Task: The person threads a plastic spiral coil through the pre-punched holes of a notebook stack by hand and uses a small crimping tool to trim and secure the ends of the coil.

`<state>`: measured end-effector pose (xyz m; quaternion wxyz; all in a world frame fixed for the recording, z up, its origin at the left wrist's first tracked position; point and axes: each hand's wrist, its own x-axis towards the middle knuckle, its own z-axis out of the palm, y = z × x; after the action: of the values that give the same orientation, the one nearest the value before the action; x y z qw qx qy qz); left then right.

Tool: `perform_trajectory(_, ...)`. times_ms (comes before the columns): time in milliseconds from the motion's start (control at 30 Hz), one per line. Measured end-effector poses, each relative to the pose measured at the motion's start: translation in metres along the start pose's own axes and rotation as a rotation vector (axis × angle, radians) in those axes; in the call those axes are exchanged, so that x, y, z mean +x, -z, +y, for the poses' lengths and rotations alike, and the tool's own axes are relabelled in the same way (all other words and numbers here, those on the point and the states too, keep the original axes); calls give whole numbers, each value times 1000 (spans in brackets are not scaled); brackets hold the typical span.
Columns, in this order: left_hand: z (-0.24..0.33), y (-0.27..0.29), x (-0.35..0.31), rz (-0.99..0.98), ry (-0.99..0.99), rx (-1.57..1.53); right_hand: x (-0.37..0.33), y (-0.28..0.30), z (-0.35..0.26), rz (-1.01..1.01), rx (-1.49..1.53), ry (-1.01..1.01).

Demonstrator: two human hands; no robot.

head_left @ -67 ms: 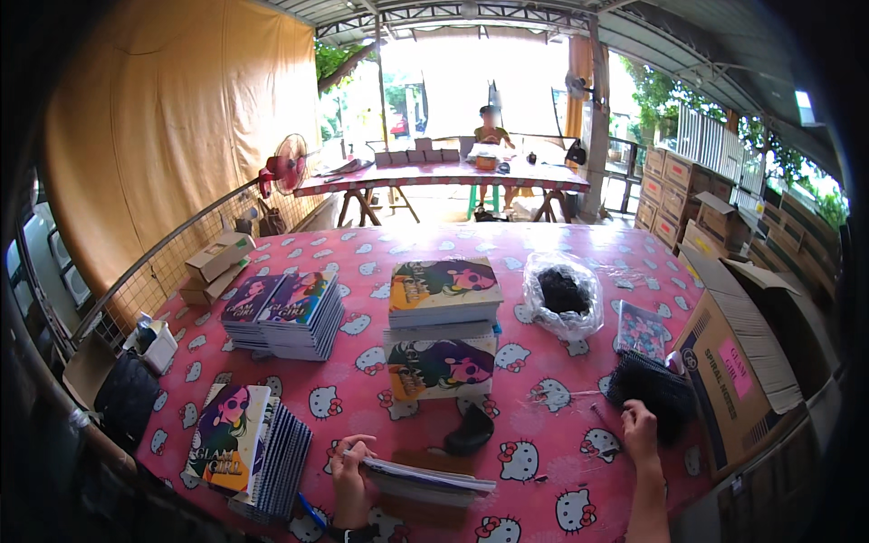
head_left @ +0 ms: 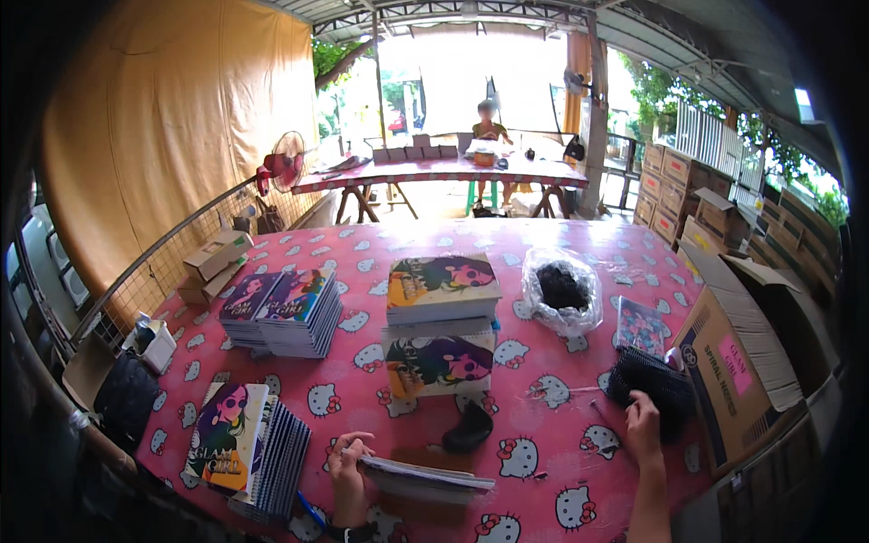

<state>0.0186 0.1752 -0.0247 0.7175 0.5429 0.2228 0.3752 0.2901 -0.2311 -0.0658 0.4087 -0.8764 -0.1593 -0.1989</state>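
Observation:
My left hand (head_left: 347, 471) is closed round the left end of a thin notebook (head_left: 425, 475), seen almost edge-on above a brown board (head_left: 430, 460). My right hand (head_left: 644, 425) is at the near edge of a pile of black spiral binding coils (head_left: 659, 378), its fingers curled in a pinch; what is between them is too small to make out. Just beyond the notebook lies a black curved object (head_left: 469, 427). Left of my left hand stands a stack of spiral notebooks (head_left: 231, 434) with illustrated covers, and a blue pen (head_left: 311, 509) lies beside it.
Two notebook stacks (head_left: 444, 285) fill the table's middle, another (head_left: 285, 312) the left. A clear plastic bag (head_left: 563, 291) with black contents lies beyond the coils. An open carton (head_left: 738, 385) borders the right side. Beyond, a person (head_left: 489, 131) sits at another table.
My right hand has moved slightly away from me, up to the edge of the black coils. My left hand keeps its grip on the notebook.

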Motion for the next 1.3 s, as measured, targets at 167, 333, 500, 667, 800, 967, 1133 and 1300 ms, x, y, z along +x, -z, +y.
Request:
perform_trajectory(167,14,-22,-11,145,-468,552,-7,64,-122,-74,114,79)
perform_trajectory(333,53,-79,-72,-394,-689,1115,-40,47,-167,-640,651,-96)
perform_trajectory(500,21,-84,-67,-608,-685,1103,-62,-1,-198,-711,551,226)
perform_trajectory(667,17,-86,-61,-509,-666,888,-65,-25,-201,-652,575,356)
perform_trajectory(800,14,-82,-57,-491,-750,796,-62,-32,-208,-645,573,437)
perform_trajectory(967,8,-81,-56,-482,-798,775,-55,-31,-214,-714,524,398)
perform_trajectory(1133,6,-81,-55,-458,-823,773,-50,-32,-208,-867,671,130)
perform_trajectory(1300,6,-83,-55,-466,-828,765,-43,-30,-209,-832,551,416)
